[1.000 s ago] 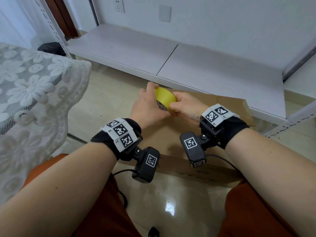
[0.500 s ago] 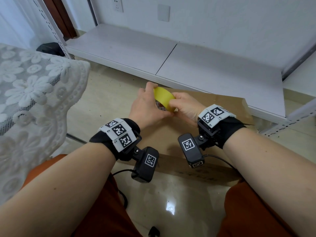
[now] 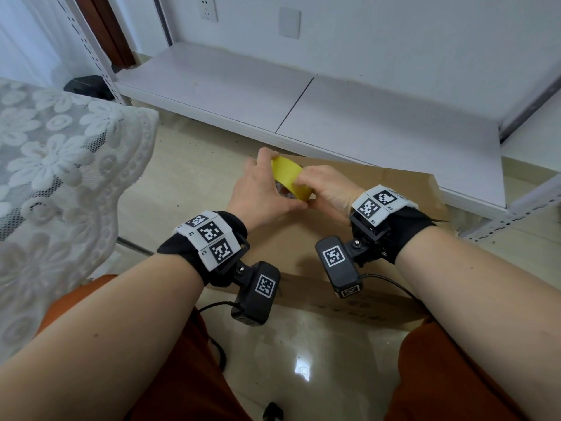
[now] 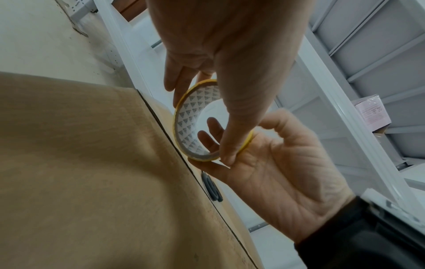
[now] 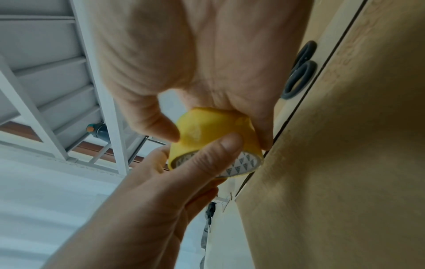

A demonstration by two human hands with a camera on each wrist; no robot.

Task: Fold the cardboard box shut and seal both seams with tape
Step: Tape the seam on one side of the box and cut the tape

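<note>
A yellow tape roll [image 3: 290, 180] is held by both hands above a brown cardboard box [image 3: 303, 241] that lies on the floor in front of my knees. My left hand [image 3: 261, 189] grips the roll, thumb across its near rim [image 4: 230, 145] and fingers on the far side. My right hand [image 3: 321, 185] pinches the roll from the right, thumb on the yellow outer face [image 5: 207, 131] and fingertips inside the ring [image 4: 211, 127]. No loose tape end shows. The box's flaps [image 4: 80, 163] lie flat, with a dark seam line beside the roll.
Grey-handled scissors [image 5: 299, 72] lie on the floor just past the box edge. A low white shelf board [image 3: 334, 117] runs behind the box. A lace-covered table [image 3: 60, 162] stands at the left. A pink carton [image 4: 372, 112] sits on the rack.
Both hands keep hold of the roll and have drifted slightly left. The right fingers have shifted a little on the roll's outer face.
</note>
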